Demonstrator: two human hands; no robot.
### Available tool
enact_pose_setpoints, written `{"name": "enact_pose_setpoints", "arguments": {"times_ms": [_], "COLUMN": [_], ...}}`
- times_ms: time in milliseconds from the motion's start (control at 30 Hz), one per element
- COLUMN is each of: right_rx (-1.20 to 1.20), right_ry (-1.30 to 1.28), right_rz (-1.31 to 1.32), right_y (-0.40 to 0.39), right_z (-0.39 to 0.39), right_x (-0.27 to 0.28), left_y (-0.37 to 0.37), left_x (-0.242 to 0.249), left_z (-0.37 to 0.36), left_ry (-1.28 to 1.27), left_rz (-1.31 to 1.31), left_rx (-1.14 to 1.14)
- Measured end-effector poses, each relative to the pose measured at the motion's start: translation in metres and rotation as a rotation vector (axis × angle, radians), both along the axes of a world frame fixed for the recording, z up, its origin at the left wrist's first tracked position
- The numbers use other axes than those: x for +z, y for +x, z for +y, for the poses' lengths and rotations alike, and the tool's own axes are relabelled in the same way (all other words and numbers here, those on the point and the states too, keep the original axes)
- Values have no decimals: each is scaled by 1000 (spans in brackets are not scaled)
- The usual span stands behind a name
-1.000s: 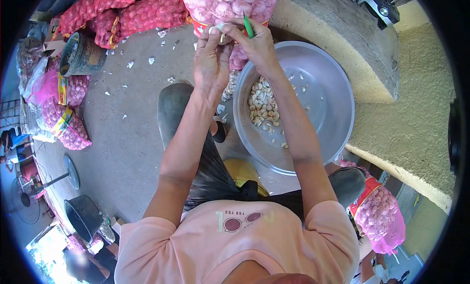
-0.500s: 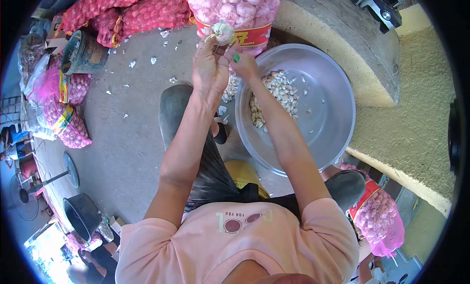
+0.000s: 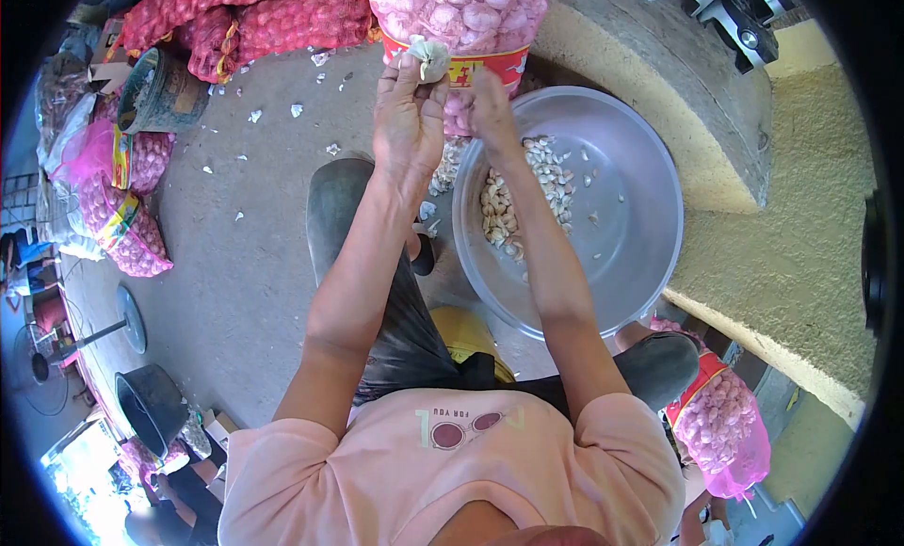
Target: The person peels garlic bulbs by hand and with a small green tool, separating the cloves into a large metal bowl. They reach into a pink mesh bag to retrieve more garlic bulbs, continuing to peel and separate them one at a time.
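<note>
A whitish garlic bulb (image 3: 429,60) is pinched in the raised fingers of my left hand (image 3: 409,118), in front of a full pink net bag of garlic (image 3: 461,17). Just right of the bulb and apart from it is my right hand (image 3: 492,111); its fingers are curled, and whether they hold anything is hidden. My right forearm crosses the left side of a large grey basin (image 3: 640,254). Loose garlic cloves (image 3: 551,181) lie in the basin's left part.
Red net sacks (image 3: 306,21) and a dark bucket (image 3: 160,92) stand at the upper left, with pink garlic bags (image 3: 132,231) below. A curved concrete ledge (image 3: 650,85) borders the basin. A fan (image 3: 132,318) and black tub (image 3: 151,409) are lower left; another person sits at bottom left.
My right hand has moved right and slightly up, away from the bulb. The bulb has turned slightly in my left hand, which has otherwise hardly moved.
</note>
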State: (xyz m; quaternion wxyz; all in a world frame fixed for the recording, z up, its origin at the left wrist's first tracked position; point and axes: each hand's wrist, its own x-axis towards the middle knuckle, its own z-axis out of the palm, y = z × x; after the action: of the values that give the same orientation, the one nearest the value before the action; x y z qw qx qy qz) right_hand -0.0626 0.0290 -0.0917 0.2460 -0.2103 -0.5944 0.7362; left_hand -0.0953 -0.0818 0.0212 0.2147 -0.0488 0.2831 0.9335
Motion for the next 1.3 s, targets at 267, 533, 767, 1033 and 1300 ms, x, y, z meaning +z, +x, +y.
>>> {"name": "enact_pose_setpoints", "arguments": {"times_ms": [267, 533, 767, 1033, 1300], "right_rx": [328, 344, 359, 131, 150], "right_ry": [374, 413, 333, 604, 422], "right_rz": [90, 72, 30, 109, 210], "right_y": [30, 29, 29, 25, 19], "right_z": [-1, 2, 3, -1, 5], "right_x": [120, 124, 123, 121, 117], "left_y": [3, 4, 7, 8, 7], "left_x": [1, 0, 5, 6, 8], "left_z": [3, 4, 6, 6, 7], "left_ry": [-61, -29, -26, -23, -38], "left_rz": [66, 111, 145, 128, 113], "left_rx": [-26, -24, 10, -10, -17]}}
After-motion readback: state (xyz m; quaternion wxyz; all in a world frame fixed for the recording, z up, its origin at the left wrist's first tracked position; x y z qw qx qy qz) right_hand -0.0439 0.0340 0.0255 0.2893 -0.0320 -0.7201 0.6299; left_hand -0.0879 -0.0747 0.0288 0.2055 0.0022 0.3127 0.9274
